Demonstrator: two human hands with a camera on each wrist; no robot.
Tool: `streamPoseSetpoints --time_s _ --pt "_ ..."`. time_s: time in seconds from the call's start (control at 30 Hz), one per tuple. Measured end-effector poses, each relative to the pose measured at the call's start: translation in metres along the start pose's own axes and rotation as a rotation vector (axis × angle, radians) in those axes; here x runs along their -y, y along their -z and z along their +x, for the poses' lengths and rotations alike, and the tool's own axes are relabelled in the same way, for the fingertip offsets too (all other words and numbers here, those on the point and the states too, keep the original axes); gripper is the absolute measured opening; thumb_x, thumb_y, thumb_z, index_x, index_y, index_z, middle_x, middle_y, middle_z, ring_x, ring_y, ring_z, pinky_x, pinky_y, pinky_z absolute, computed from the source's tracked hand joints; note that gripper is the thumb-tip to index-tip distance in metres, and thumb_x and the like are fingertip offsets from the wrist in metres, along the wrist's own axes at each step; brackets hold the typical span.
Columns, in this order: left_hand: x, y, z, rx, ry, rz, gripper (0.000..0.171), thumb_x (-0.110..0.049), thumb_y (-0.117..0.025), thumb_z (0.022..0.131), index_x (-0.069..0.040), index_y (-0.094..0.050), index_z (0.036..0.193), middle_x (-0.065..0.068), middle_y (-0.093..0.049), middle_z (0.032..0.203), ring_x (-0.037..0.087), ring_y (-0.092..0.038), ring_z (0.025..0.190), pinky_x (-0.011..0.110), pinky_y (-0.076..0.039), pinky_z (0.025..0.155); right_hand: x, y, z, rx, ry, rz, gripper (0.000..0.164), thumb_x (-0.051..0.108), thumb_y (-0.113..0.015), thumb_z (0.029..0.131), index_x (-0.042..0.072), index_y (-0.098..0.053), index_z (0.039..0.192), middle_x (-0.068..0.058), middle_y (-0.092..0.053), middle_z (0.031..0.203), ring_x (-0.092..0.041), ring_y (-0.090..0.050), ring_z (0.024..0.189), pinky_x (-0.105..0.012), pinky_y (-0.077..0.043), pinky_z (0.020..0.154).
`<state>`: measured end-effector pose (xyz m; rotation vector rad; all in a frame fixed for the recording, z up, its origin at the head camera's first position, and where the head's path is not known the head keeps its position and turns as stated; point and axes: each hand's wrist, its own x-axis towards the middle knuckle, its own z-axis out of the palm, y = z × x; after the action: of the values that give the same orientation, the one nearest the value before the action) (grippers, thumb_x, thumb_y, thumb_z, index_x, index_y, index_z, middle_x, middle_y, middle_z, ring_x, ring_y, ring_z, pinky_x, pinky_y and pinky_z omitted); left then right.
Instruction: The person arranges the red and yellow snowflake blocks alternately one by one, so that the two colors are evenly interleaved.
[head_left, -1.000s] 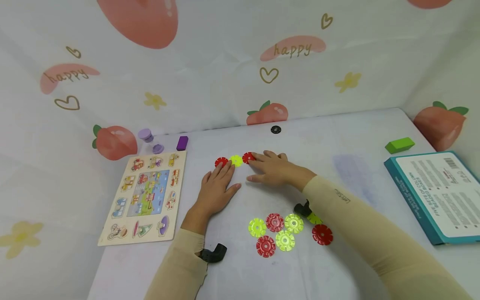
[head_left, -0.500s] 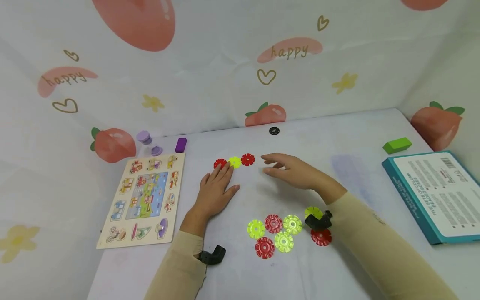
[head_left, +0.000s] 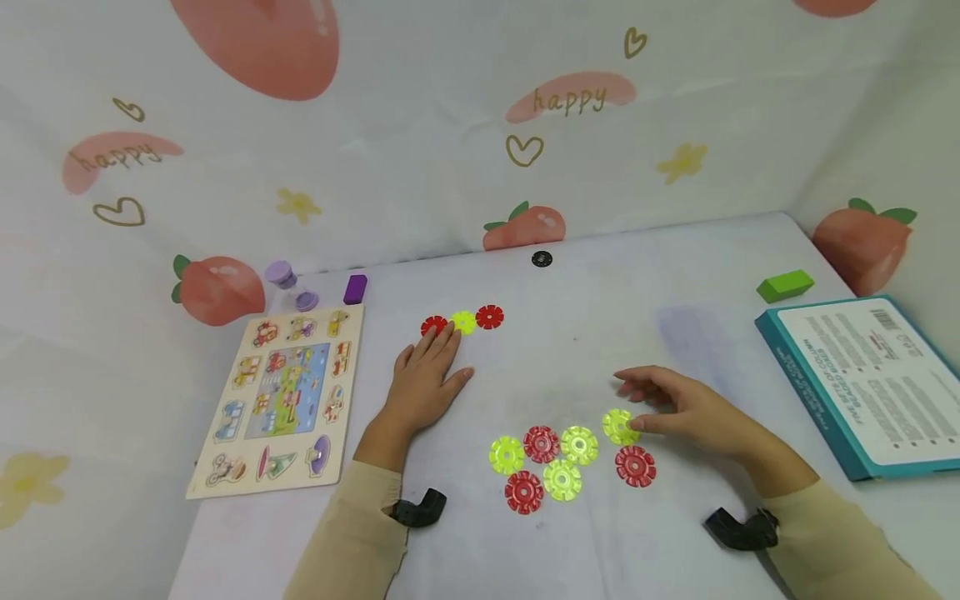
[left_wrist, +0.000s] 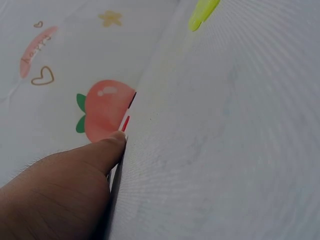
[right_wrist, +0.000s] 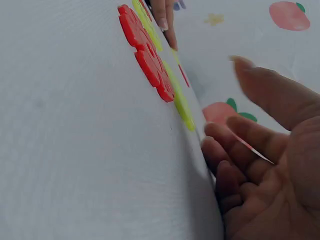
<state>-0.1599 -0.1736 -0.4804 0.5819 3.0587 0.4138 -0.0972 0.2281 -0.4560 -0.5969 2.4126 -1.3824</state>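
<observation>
My left hand (head_left: 423, 383) lies flat with spread fingers, its fingertips on the left end of a short row of notched plastic discs. That row has a red disc (head_left: 434, 324), a yellow-green disc (head_left: 464, 322) and another red disc (head_left: 490, 317). At the right, my right hand (head_left: 693, 412) hovers with relaxed fingers and nothing in its grasp. Its thumb tip overlaps the edge of a yellow-green disc (head_left: 618, 426). Just below is a red disc (head_left: 635, 467). Left of these lie several more discs, including a red one (head_left: 542, 444) and a yellow-green one (head_left: 506, 455).
A wooden picture puzzle (head_left: 273, 492) lies left, near a purple block (head_left: 356, 289) and a lilac hourglass-shaped item (head_left: 281, 275). A black round chip (head_left: 542, 258) sits at the back. A teal box (head_left: 862, 392) and green block (head_left: 784, 287) are on the right.
My right hand has left the red disc at the row's right end and come back toward me and rightward, to the loose discs. The left hand stays in place.
</observation>
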Motion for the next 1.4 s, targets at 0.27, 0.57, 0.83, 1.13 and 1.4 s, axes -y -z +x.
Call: streamPoseSetpoints --time_s 0.27,0.57,0.83,1.13,1.4 --pt "0.005 -0.004 -0.001 -0.01 0.006 -0.006 0.071 -0.058 -0.04 0.095 -0.021 -0.024 0.153 -0.007 -0.013 0.158 0.022 -0.006 0.144 0.054 -0.007 0.11 -0.003 -0.014 0.002 0.009 0.032 -0.226 0.041 0.026 -0.082 0.076 0.025 -0.064 0.113 0.011 -0.05 0.116 -0.012 -0.045 0.113 -0.034 -0.04 0.097" --pt "0.005 -0.006 -0.003 0.003 0.017 -0.015 0.071 -0.058 -0.041 0.095 -0.021 -0.025 0.153 -0.007 -0.013 0.158 0.022 -0.007 0.144 0.054 -0.007 0.11 0.012 -0.015 0.017 -0.034 -0.116 -0.164 0.029 0.022 -0.075 0.085 0.023 -0.059 0.109 0.004 -0.058 0.09 -0.019 -0.053 0.082 -0.028 -0.049 0.067" --pt "0.005 -0.005 -0.002 0.01 0.016 -0.012 0.072 -0.059 -0.04 0.095 -0.022 -0.023 0.153 -0.008 -0.012 0.158 0.022 -0.006 0.144 0.053 -0.006 0.11 0.035 -0.005 0.092 -0.118 -0.14 0.141 0.019 0.021 -0.068 0.091 0.006 -0.061 0.102 -0.012 -0.064 0.093 -0.026 -0.065 0.084 -0.038 -0.054 0.074" --pt "0.002 0.001 -0.001 0.015 0.008 -0.016 0.071 -0.058 -0.041 0.095 -0.02 -0.024 0.153 -0.006 -0.013 0.158 0.022 -0.006 0.144 0.054 -0.007 0.11 0.038 -0.017 0.176 -0.177 -0.332 0.18 0.026 0.017 -0.068 0.091 0.004 -0.054 0.11 -0.013 -0.066 0.091 -0.024 -0.066 0.079 -0.033 -0.054 0.07" --pt "0.001 0.002 0.001 0.007 -0.001 -0.028 0.071 -0.056 -0.042 0.095 -0.02 -0.025 0.153 -0.006 -0.014 0.158 0.023 -0.007 0.144 0.054 -0.007 0.11 0.046 -0.029 0.186 -0.206 -0.302 -0.063 0.023 0.019 -0.061 0.094 0.006 -0.057 0.112 -0.009 -0.062 0.1 -0.023 -0.06 0.088 -0.035 -0.051 0.077"
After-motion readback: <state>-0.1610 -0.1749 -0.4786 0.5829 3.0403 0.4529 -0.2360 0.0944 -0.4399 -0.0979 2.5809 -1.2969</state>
